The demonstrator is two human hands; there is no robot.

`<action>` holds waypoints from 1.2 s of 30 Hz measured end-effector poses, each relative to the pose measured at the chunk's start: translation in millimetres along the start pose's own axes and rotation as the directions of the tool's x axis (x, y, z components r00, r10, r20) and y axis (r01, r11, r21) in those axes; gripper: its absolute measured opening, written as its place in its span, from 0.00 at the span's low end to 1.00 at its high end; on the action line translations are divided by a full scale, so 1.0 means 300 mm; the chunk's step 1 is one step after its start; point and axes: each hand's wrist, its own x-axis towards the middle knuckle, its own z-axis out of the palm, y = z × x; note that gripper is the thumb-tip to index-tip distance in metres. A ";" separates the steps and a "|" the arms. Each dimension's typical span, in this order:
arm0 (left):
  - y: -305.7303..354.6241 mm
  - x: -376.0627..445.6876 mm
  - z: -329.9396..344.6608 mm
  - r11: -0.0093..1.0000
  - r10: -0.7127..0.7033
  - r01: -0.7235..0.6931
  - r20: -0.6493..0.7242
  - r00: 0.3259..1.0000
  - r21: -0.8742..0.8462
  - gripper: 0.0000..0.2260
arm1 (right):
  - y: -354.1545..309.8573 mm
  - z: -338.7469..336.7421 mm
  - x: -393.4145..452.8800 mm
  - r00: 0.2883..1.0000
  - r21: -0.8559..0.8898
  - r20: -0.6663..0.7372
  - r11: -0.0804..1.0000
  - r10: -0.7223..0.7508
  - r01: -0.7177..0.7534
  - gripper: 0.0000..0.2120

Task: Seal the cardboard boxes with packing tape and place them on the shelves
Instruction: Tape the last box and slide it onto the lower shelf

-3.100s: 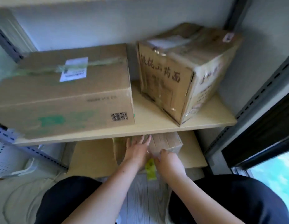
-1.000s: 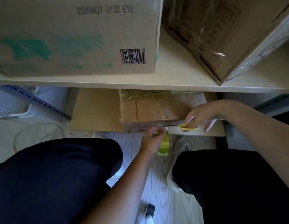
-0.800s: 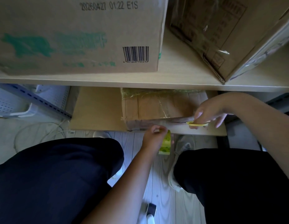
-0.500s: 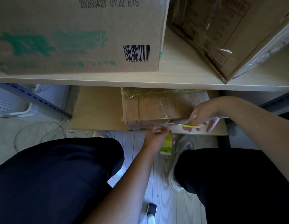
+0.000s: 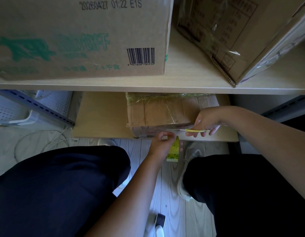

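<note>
My right hand grips yellow-handled scissors beside the small taped box; my left hand pinches what is probably the tape roll's strip. Slack tape could fold and stick to itself.

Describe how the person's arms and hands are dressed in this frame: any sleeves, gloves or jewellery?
Both forearms are bare up to the frame edge, with no sleeves showing. The left hand and right hand wear no gloves, and no rings, watch or bracelet are visible.

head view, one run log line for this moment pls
step: cutting tape | left hand: holds tape roll | right hand: grips scissors | box: on lower shelf
</note>
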 end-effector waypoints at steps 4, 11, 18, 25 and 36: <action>0.002 0.006 -0.004 1.000 0.005 -0.005 0.008 1.000 0.015 0.07 | 0.019 -0.004 0.002 0.998 0.020 -0.026 0.998 -0.065 0.065 0.18; -0.004 0.004 -0.034 0.978 -0.002 -0.001 0.012 1.000 0.208 0.06 | 0.028 0.017 0.008 0.987 -0.140 -0.045 0.979 -0.155 0.147 0.11; 0.005 -0.077 -0.050 0.965 -0.022 0.006 0.057 0.998 0.260 0.05 | -0.004 0.037 -0.056 0.964 -0.459 -0.116 0.874 -0.239 0.161 0.17; 0.099 -0.109 -0.101 0.888 0.075 -0.058 -0.017 0.997 0.456 0.05 | 0.059 0.011 -0.215 0.918 -0.464 -0.337 0.885 -0.208 0.030 0.25; 0.028 -0.124 -0.143 0.980 0.059 -0.022 -0.183 0.981 0.198 0.10 | -0.102 0.141 0.048 0.562 -0.455 -0.737 0.890 -0.375 -0.004 0.27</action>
